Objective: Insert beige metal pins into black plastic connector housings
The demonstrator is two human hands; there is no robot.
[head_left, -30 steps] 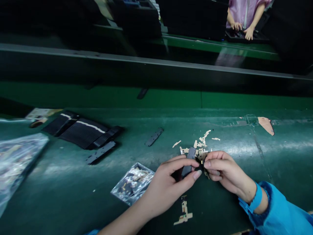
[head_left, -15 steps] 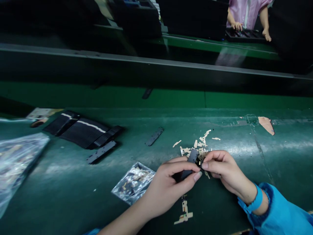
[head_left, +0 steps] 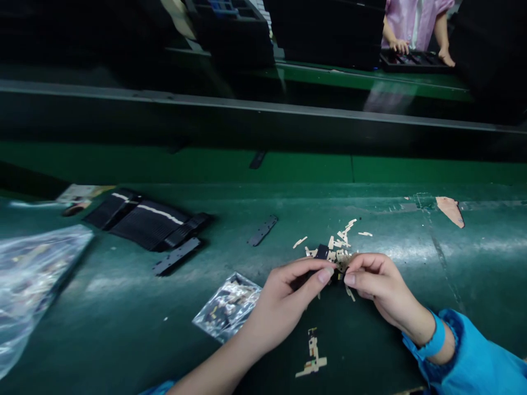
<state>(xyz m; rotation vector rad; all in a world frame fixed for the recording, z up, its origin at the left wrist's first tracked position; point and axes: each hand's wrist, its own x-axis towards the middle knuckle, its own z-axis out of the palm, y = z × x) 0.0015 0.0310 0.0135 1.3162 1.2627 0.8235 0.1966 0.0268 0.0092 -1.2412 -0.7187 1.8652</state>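
My left hand [head_left: 284,293] is closed around a flat black plastic piece [head_left: 322,252], whose far end sticks out beyond the fingers. Just to its right, my right hand [head_left: 376,285] makes a pinch with thumb and forefinger; a tiny dark bit shows at the tips, too small to name. The fingertips of both hands are close together. Beneath and behind them lies a loose pile of small cream-coloured flex circuit pieces [head_left: 341,237]. Nearer to me, a few more joined flex pieces [head_left: 313,362] rest on the green bench top [head_left: 370,340].
Left of my hand lies a small clear bag of parts [head_left: 228,306]; a larger clear bag [head_left: 37,285] is at far left. Flat black pieces [head_left: 262,230] and a ridged black stack [head_left: 148,219] lie behind. Across the divider, another person's hands [head_left: 399,46] are over a black tray [head_left: 415,61].
The black piece in my left hand has tilted and now looks darker and shorter. My left fingertips have drawn slightly away from the right ones. The view has shifted a little.
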